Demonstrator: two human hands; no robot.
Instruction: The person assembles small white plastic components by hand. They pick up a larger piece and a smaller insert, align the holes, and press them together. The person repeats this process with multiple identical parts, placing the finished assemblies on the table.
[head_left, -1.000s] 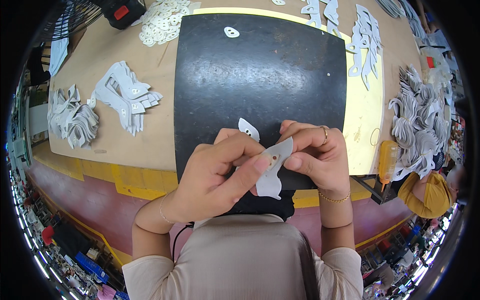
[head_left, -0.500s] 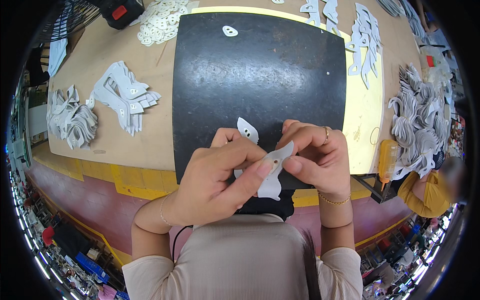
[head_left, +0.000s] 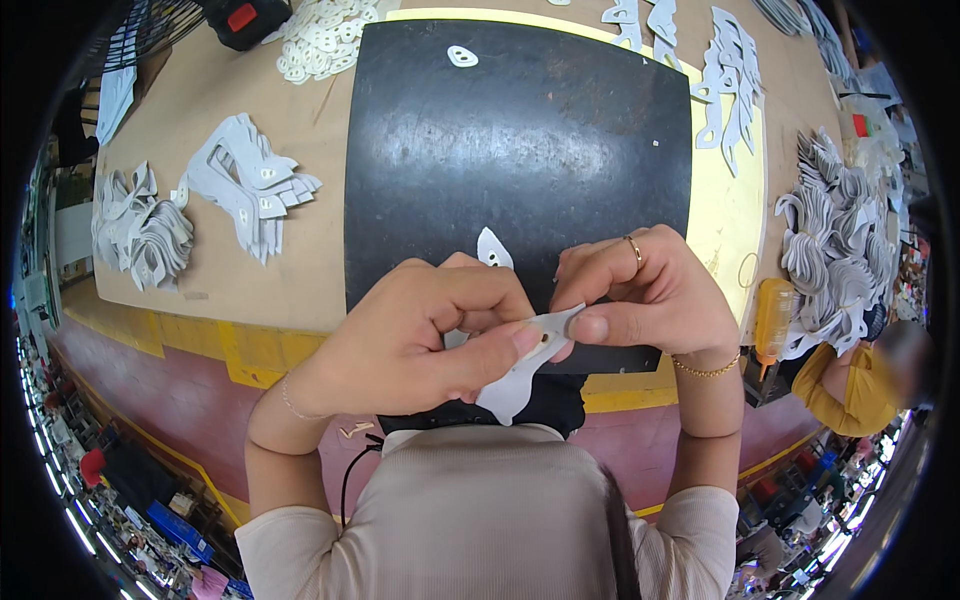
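Thumb set against fingers, the left hand (head_left: 430, 335) grips the middle of a pale grey piece (head_left: 514, 382), the thumb pressing just beside its dark hole (head_left: 544, 338), while the right hand (head_left: 660, 298) pinches the pointed upper tip between thumb and forefinger. The remaining fingers of both hands curl inward, partly hidden. The held piece slants before the person's chest, its lower lobe hanging past the near edge of a black mat (head_left: 520, 140), toward the lap.

Just beyond the left hand's knuckles, a second piece (head_left: 492, 246) lies on the mat, its near part covered by the hand. Past it, a broad stretch of black surface runs up to a small tab (head_left: 462, 56) near the far edge, wide enough for either hand to travel.

Off the mat's left edge, a band of brown table (head_left: 318, 250) gives more room before a fanned stack (head_left: 232, 180); a curled bundle (head_left: 155, 245) sits outside that, close to the table's left end. A heap of tabs (head_left: 322, 45) spreads just off the mat's far left corner.

The right side is tighter. A yellow sheet (head_left: 718, 240) shows along the mat's edge, strips (head_left: 737, 85) overlap its far end, and grey bundles (head_left: 845, 245) crowd the table's right end. An orange bottle (head_left: 774, 312) rests at the near edge beside them, with a co-worker in a yellow top (head_left: 848, 392) close by.
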